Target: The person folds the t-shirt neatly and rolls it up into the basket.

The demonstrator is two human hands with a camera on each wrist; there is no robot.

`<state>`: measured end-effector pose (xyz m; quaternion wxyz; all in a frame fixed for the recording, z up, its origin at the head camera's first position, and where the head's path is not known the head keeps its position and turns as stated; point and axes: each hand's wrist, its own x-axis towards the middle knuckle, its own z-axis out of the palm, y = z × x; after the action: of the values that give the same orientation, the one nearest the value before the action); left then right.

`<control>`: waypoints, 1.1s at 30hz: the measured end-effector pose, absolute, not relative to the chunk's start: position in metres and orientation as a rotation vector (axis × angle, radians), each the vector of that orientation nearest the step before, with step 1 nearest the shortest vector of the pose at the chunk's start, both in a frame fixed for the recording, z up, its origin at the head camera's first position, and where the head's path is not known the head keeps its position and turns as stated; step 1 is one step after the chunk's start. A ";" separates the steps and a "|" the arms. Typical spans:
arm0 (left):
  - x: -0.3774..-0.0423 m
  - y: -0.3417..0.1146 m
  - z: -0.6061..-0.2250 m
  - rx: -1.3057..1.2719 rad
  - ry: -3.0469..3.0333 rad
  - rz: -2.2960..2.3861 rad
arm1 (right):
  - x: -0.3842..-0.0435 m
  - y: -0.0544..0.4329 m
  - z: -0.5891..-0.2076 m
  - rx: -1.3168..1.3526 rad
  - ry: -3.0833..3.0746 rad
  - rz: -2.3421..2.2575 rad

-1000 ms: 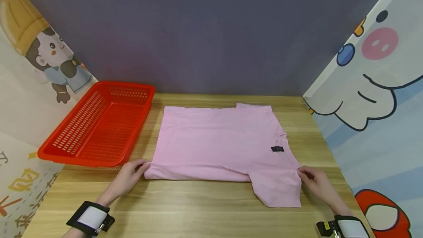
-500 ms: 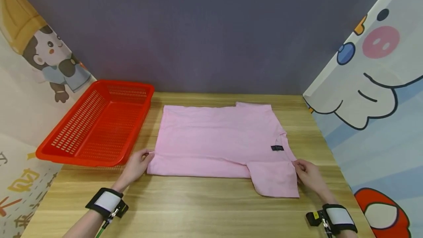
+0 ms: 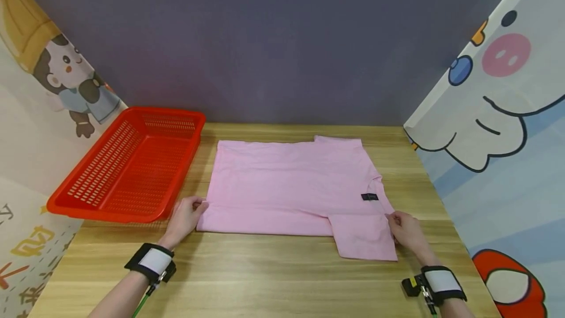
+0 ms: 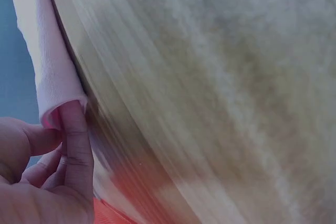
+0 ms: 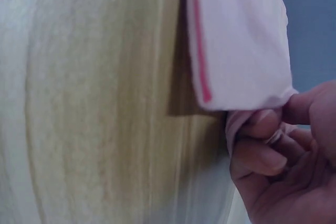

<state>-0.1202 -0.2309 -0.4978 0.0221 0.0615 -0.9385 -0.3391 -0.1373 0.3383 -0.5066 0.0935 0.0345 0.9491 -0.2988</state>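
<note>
A pink T-shirt lies flat on the wooden table, its collar and black label toward the right. Its near side is folded over in a long strip, and one sleeve sticks out toward the front. At the hem end, my left hand pinches the folded edge; in the left wrist view a finger reaches inside the cloth roll. My right hand pinches the cloth by the shoulder, fingers curled under the sleeve layer in the right wrist view.
A red plastic basket stands at the left, close beside my left hand. A dark wall rises behind the wooden table. Printed cartoon panels flank both sides. Each wrist wears a strapped camera.
Both hands have moved the near edge away from the front, the fold now lying wider and flatter. The right hand has shifted slightly left; both keep hold of the T-shirt.
</note>
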 end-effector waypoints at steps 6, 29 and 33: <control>-0.122 -0.229 -0.496 0.241 -2.945 -1.049 | -0.139 0.334 -0.505 0.166 2.845 -0.789; -0.129 -0.228 -0.504 0.036 -2.878 -0.714 | -0.147 0.329 -0.502 0.166 2.866 -0.683; -0.132 -0.228 -0.505 0.036 -2.900 -0.679 | -0.145 0.327 -0.501 0.142 2.909 -0.668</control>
<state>-0.1325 -0.2276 -0.5051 0.0812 0.0119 -0.9704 -0.2270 -0.1454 0.3268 -0.5014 0.0765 0.0475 0.9706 -0.2230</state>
